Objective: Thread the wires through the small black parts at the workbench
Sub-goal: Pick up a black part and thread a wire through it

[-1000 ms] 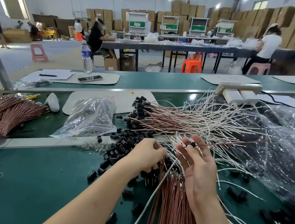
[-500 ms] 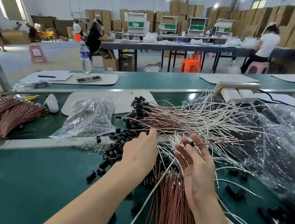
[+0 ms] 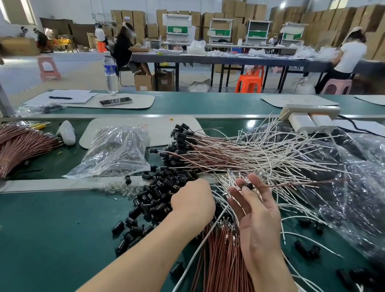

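Landmark: the loose heap of small black cylindrical plastic parts on the green bench mat.

Left hand sits on the right edge of that heap, back of the hand up, fingers tucked down out of sight. Cannot tell whether it grips anything.

Right hand is just right of the heap, palm up, fingers spread wide. One small black part is pinched between two fingertips, and a thin brown wire runs from it off to the right.

Right of the heap, under the right wrist: a thick bundle of long brown wires with metal terminal ends, lying toward the camera. One long white wire runs between the two forearms.

Behind the heap: a row of capped wire ends, brown and white wires with black parts on their left tips, and white wire tails fanning out to the right.

Left of the heap: a crumpled clear plastic bag. Far left: tied bundles of brown wire.

Far right of the heap — large clear plastic sheeting with more dark parts under it.
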Demonstrator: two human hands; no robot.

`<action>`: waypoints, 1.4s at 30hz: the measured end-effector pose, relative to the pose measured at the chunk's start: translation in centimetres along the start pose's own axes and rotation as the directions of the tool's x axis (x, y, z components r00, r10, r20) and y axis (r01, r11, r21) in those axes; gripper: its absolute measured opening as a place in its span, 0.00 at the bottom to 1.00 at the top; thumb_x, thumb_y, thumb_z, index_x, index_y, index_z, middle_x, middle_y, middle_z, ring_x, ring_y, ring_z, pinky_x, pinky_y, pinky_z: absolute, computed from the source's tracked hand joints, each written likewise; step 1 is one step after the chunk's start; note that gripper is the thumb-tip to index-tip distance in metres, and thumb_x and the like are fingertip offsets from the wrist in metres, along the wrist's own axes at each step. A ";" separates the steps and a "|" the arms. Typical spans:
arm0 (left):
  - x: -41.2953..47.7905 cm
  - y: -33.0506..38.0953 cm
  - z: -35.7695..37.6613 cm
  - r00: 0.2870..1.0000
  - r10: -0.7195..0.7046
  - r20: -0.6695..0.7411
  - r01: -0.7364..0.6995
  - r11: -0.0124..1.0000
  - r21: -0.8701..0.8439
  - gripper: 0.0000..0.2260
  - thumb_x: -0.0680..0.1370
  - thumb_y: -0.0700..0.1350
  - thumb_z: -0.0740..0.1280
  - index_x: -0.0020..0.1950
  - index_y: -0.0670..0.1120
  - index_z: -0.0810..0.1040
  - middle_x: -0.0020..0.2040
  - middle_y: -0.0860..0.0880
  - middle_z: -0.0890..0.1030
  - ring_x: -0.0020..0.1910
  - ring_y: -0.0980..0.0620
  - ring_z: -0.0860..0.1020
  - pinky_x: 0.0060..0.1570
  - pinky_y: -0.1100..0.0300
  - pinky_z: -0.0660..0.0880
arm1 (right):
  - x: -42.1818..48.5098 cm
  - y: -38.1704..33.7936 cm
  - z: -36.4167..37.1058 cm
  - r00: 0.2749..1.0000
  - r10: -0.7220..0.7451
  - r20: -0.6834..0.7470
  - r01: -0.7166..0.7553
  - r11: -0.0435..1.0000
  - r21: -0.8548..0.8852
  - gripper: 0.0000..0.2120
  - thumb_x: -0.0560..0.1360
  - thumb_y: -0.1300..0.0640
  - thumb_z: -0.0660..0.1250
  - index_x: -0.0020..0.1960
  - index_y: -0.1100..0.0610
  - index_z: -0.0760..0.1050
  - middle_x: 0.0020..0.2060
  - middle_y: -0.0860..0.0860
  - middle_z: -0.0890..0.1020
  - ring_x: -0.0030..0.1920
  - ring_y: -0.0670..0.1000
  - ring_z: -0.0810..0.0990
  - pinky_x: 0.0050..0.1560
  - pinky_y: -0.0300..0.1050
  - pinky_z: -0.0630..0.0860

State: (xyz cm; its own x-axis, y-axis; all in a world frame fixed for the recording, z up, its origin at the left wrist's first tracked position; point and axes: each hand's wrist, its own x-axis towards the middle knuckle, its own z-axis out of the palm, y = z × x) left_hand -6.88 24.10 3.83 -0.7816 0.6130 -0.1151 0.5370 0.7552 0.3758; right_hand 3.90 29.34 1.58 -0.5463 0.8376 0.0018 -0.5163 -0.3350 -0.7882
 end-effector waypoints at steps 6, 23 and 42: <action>0.1 0.3 0.2 0.999 -0.021 -0.039 0.021 1.000 -0.017 0.08 0.81 0.40 0.62 0.55 0.41 0.80 0.50 0.44 0.85 0.51 0.43 0.83 0.43 0.54 0.73 | 0.0 0.0 0.0 1.000 0.000 0.004 0.000 1.000 0.006 0.12 0.82 0.67 0.62 0.59 0.54 0.78 0.47 0.51 0.87 0.47 0.49 0.86 0.44 0.40 0.82; 0.4 -1.4 -10.4 0.886 -0.114 -0.450 -0.363 0.434 -0.824 0.06 0.85 0.43 0.59 0.51 0.44 0.73 0.42 0.48 0.79 0.26 0.61 0.75 0.27 0.68 0.71 | -0.3 -0.6 0.0 0.982 0.088 0.169 -0.122 0.972 0.202 0.12 0.75 0.65 0.68 0.57 0.56 0.79 0.49 0.55 0.86 0.47 0.52 0.86 0.46 0.41 0.83; -3.9 -26.3 -8.9 0.721 -0.676 -0.150 0.034 0.251 -0.967 0.07 0.83 0.43 0.57 0.51 0.41 0.73 0.35 0.47 0.81 0.21 0.55 0.72 0.19 0.70 0.66 | -1.1 1.4 1.2 0.919 0.252 0.305 -0.285 0.956 0.071 0.15 0.75 0.69 0.66 0.60 0.61 0.80 0.53 0.62 0.85 0.49 0.56 0.86 0.49 0.44 0.84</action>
State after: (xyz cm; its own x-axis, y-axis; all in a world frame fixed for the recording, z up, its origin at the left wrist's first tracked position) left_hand -20.75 -0.18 2.57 -0.9745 -0.1037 -0.1988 -0.1985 -0.0139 0.9800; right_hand 2.96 27.39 1.23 -0.8327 0.5536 -0.0094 -0.3841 -0.5897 -0.7105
